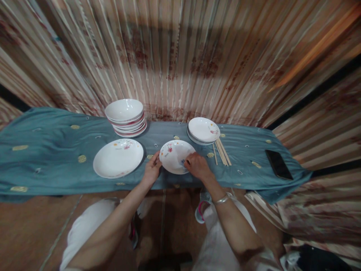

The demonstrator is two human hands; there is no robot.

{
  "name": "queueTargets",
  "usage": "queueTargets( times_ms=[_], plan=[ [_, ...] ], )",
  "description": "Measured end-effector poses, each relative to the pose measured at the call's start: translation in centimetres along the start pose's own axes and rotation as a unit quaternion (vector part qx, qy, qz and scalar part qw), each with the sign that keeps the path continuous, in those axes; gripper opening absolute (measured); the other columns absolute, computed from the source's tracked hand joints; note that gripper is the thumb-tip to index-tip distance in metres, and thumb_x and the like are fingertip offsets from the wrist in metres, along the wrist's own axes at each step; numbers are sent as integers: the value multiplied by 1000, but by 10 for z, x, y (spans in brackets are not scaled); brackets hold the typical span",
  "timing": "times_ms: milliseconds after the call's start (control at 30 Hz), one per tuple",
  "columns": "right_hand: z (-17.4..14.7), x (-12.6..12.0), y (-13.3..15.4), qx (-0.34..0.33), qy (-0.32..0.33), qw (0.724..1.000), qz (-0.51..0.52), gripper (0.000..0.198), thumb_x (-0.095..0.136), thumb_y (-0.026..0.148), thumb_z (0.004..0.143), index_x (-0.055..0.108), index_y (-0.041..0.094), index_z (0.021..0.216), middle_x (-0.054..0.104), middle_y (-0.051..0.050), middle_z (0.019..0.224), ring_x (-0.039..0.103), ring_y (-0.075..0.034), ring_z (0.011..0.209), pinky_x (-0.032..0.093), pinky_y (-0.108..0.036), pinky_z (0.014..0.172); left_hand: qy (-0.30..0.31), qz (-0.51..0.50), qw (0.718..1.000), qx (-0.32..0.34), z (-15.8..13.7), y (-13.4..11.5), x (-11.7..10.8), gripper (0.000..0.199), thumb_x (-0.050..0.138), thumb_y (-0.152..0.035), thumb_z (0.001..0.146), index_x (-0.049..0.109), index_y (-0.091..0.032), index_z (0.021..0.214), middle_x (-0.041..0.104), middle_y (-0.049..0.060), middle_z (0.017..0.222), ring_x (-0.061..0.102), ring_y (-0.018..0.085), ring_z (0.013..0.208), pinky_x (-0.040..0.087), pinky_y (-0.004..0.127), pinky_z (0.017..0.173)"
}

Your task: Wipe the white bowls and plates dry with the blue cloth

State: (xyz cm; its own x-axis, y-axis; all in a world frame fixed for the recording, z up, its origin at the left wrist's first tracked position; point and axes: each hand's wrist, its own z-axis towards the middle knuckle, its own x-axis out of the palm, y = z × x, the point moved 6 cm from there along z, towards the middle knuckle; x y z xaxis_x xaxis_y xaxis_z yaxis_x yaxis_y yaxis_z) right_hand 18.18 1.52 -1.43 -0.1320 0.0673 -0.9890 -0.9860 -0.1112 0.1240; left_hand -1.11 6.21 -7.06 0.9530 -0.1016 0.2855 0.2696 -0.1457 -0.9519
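A white plate (172,161) with a small flower print on its rim sits near the table's front edge, straight ahead of me. My left hand (153,165) grips its left rim, thumb and fingers closed on the edge. Over the plate's right side, my right hand (196,165) is closed, fingers bunched on what looks like a thin pale cloth (182,162) with a bit of blue, pressed to the plate. Its exact shape is partly hidden by the fingers. Left of my left hand lies a larger oval flowered plate (118,160).
Behind the oval plate stands a stack of bowls and plates (125,111). Several small plates (203,130) are stacked at back right, with wooden chopsticks (222,152) beside them. A black phone (278,164) lies right on the teal tablecloth (62,139). A patterned curtain (175,56) hangs behind.
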Motion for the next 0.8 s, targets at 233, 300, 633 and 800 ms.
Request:
queueTargets(
  times_ms=[233, 300, 633, 800],
  plan=[
    [14, 12, -11, 1, -76, 997, 24, 22, 49, 17, 94, 65, 18, 78, 71, -15, 83, 65, -25, 91, 49, -39, 97, 4, 5, 1000, 4, -2, -4, 1, 56, 80, -30, 59, 70, -17, 112, 75, 10, 112, 62, 29, 116, 42, 44, 106],
    [18, 14, -11, -3, -79, 996, 40, 24, 47, 15, 95, 64, 18, 79, 70, -16, 86, 64, -27, 97, 46, -42, 102, 3, 5, 1000, 7, -2, -4, 1, 54, 79, -29, 60, 70, -17, 112, 74, 9, 113, 61, 29, 117, 41, 44, 107],
    [32, 18, -7, -39, -112, 987, 105, 25, 45, 3, 90, 66, 16, 98, 68, -17, 109, 57, -27, 117, 39, -49, 113, -18, 139, 987, 79, -2, 5, 1, 54, 68, -27, 74, 62, -22, 128, 60, 10, 139, 49, 29, 134, 31, 47, 117],
    [32, 12, -14, -4, -153, 975, 161, 33, 44, 3, 89, 66, 15, 111, 66, -18, 122, 57, -26, 121, 40, -49, 113, 31, 351, 905, 239, -21, -18, 17, 54, 64, -33, 84, 56, -22, 136, 38, 15, 158, 30, 33, 148, 22, 53, 120]
  ],
)
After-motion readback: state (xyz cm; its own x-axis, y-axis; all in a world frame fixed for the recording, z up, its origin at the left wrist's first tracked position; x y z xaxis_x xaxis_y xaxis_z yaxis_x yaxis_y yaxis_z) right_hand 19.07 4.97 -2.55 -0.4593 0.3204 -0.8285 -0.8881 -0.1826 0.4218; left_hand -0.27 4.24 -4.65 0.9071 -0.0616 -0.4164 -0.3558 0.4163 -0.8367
